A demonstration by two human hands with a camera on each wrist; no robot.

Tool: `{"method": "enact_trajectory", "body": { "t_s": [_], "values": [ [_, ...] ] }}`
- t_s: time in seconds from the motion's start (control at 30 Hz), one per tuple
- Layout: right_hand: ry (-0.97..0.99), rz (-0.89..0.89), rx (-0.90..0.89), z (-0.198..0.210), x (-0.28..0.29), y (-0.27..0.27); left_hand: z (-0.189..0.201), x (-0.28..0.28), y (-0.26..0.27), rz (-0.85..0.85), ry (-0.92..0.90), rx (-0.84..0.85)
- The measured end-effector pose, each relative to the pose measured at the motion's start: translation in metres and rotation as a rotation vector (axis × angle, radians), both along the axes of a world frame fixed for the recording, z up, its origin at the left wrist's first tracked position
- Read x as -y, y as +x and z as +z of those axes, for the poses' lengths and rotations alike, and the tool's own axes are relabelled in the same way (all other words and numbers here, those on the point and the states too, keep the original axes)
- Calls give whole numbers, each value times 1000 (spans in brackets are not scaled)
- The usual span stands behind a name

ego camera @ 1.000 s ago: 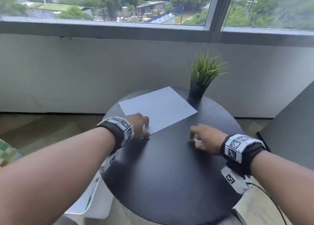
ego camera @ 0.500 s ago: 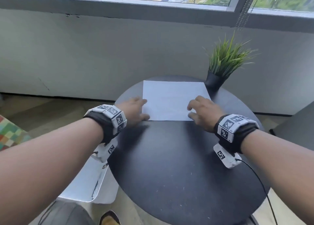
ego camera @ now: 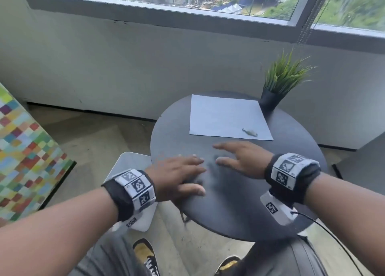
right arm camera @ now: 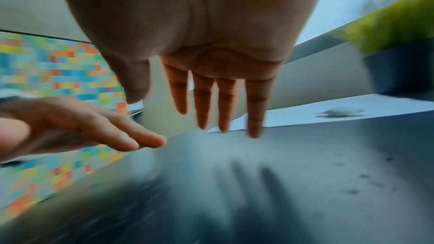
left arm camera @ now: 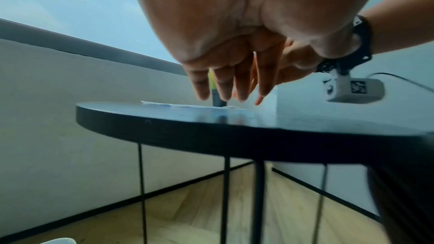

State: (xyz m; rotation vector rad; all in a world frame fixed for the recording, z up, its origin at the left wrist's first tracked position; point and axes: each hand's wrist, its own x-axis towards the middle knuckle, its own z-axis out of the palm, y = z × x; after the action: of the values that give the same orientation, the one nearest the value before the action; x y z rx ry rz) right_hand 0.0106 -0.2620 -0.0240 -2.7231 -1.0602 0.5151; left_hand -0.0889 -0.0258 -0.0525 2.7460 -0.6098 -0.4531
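Observation:
A white sheet of paper [ego camera: 225, 117] lies flat on the far half of a round black table [ego camera: 239, 202]. A small crumpled scrap [ego camera: 250, 132] rests on the sheet's near right corner; in the right wrist view the scrap [right arm camera: 338, 113] looks pale and blurred. My left hand [ego camera: 183, 175] hovers over the table's near left part, fingers straight, holding nothing. My right hand [ego camera: 239, 157] floats just short of the sheet's near edge, fingers spread and empty. The left wrist view shows the left hand [left arm camera: 232, 81] above the table edge [left arm camera: 211, 136].
A potted green plant [ego camera: 281, 82] stands at the table's far right, beside the paper. A multicoloured checked panel [ego camera: 25, 150] is at the left, a white chair seat [ego camera: 133, 167] is under my left wrist. A wall and window run behind.
Both hands have let go of the paper and pulled back toward me, now open above the bare table. A small scrap now lies on the sheet's right corner. The head view has tilted down.

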Motion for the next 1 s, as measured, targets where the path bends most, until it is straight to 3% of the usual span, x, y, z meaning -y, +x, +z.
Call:
{"method": "enact_trajectory", "body": {
  "t_s": [0.07, 0.13, 0.2, 0.27, 0.3, 0.37, 0.47, 0.5, 0.57, 0.63, 0.7, 0.77, 0.8, 0.87, 0.93, 1.0],
  "values": [
    [-218, -114, 58, -15, -7, 4, -5, -3, 15, 235, 113, 8],
    [-330, -30, 14, -25, -10, -23, -9, -2, 19, 314, 228, -53],
    [-264, 206, -55, -17, -4, -62, -12, 5, 8, 125, 259, -63],
    [-106, 246, -145, 3, 14, -75, -7, 14, -6, -99, 197, -46],
    [-31, 147, -155, 6, 30, -66, -4, 17, -9, -137, 167, -32],
    [-27, -194, -87, 1, 73, -33, -5, 15, -2, -56, 162, -8],
    [-320, -534, -13, -16, 113, -8, -11, 6, 14, 240, 215, -39],
    [-365, -537, -58, -23, 113, -12, -12, 6, 14, 247, 236, -62],
    [-373, -412, -78, -33, 98, -37, -15, 13, 6, 79, 237, -91],
    [-278, -131, -96, -23, 76, -72, -10, 26, -6, -122, 164, -119],
    [-110, 39, -147, -7, 66, -79, -3, 35, -6, -148, 75, -101],
    [61, -100, -130, -5, 78, -53, 0, 37, 9, -16, 48, -44],
    [39, -238, -87, -10, 88, -37, 1, 38, 18, 76, 73, -37],
    [-220, -445, -18, -20, 95, -20, 3, 43, 27, 201, 162, -64],
    [-334, -396, -52, -33, 83, -34, 3, 53, 25, 134, 218, -95],
    [-227, -121, -94, -24, 60, -70, 4, 62, 18, -22, 167, -123]
  ]
}}
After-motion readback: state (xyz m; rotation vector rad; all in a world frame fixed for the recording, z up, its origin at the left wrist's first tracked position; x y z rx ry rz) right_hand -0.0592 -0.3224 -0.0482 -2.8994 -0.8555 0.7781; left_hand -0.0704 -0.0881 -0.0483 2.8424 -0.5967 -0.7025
